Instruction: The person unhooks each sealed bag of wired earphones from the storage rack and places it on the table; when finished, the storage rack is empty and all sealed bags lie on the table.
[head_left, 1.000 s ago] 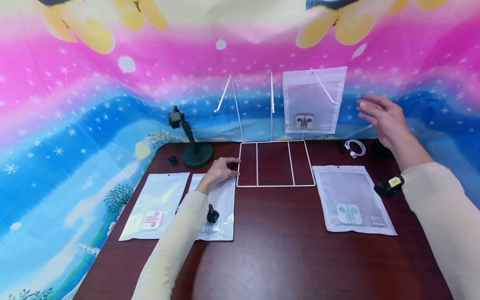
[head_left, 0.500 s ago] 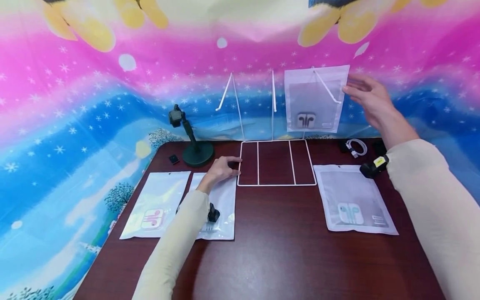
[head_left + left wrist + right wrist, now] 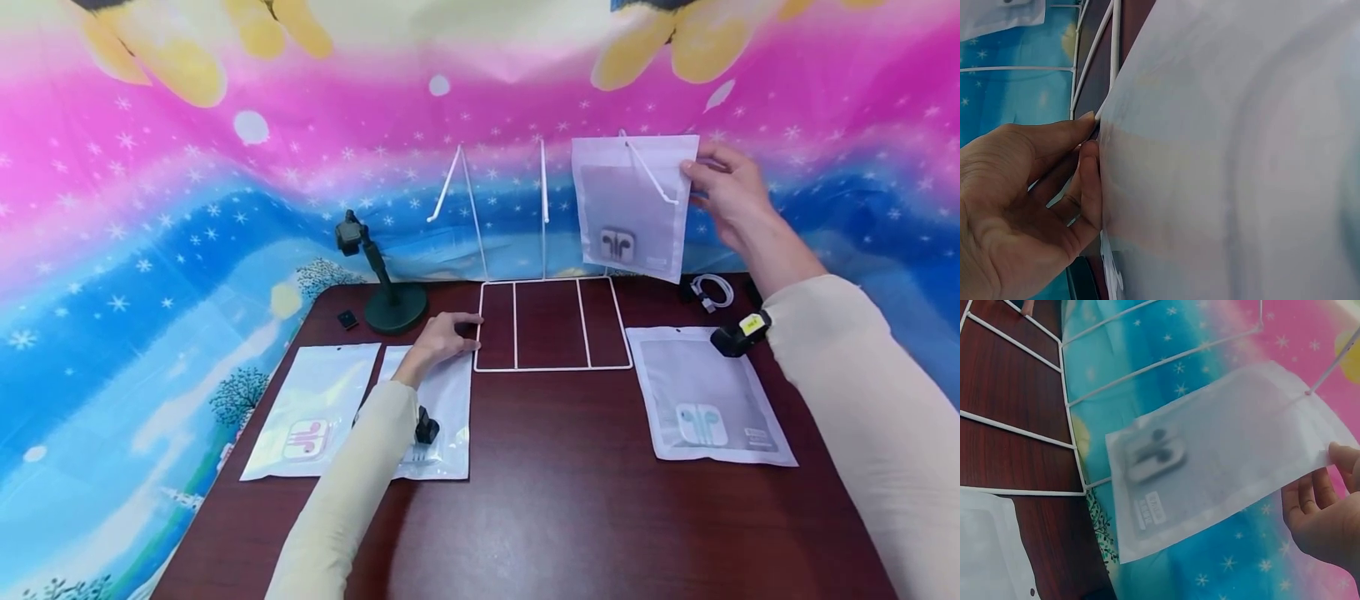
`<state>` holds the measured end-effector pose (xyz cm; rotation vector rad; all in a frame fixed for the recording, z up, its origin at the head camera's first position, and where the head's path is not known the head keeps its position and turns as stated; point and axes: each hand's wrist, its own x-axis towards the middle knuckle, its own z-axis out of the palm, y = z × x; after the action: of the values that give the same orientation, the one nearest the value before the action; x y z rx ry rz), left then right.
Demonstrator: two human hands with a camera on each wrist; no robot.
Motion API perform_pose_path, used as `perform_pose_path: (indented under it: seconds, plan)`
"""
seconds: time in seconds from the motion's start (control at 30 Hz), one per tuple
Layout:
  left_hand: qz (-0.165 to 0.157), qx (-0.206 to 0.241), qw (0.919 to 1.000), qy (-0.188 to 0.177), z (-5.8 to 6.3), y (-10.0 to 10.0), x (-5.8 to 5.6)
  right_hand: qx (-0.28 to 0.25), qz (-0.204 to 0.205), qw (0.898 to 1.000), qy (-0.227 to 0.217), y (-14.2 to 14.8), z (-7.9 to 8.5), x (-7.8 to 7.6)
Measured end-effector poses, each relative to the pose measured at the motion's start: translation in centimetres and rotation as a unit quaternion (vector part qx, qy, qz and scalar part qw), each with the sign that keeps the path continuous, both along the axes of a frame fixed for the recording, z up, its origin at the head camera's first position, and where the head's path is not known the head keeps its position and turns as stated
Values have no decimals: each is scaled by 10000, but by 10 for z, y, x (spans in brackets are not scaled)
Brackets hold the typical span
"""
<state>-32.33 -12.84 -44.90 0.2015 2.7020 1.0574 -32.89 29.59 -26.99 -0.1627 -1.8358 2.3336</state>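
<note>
A white wire display rack [image 3: 551,369] stands at the table's back, with long hooks rising behind it. My left hand [image 3: 441,337] holds the left rail of its base; in the left wrist view, thumb and fingertips [image 3: 1089,150] meet right at the wire. On the rightmost hook hangs a white zip pouch [image 3: 637,196] with boxed dark earphones inside. My right hand [image 3: 731,192] pinches that pouch by its upper right edge, the thumb on the front face. The pouch tilts, its right side toward me. The other two hooks [image 3: 545,183] carry nothing.
Two more pouches [image 3: 311,408] lie at left, one partly under my left arm. Another pouch [image 3: 708,396] with green earphones lies at right. A black stand [image 3: 393,304] is back left, near a small black square [image 3: 347,320]. A coiled white cable [image 3: 712,293] lies back right.
My right hand has moved left from the air to the hanging pouch and now grips its edge. The pouch has swung slightly right and turned. My left hand has stayed put.
</note>
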Motion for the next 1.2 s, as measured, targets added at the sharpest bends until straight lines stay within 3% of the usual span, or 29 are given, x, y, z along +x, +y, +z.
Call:
perform_pose_path:
  seconds: [0.53, 1.2]
  plan:
    - [8, -26, 10000, -30, 0, 0, -1, 464, 25, 9989, 20, 11, 1, 35]
    - [8, 8, 10000, -60, 2, 1, 0, 63, 231, 9974, 678, 20, -11, 88]
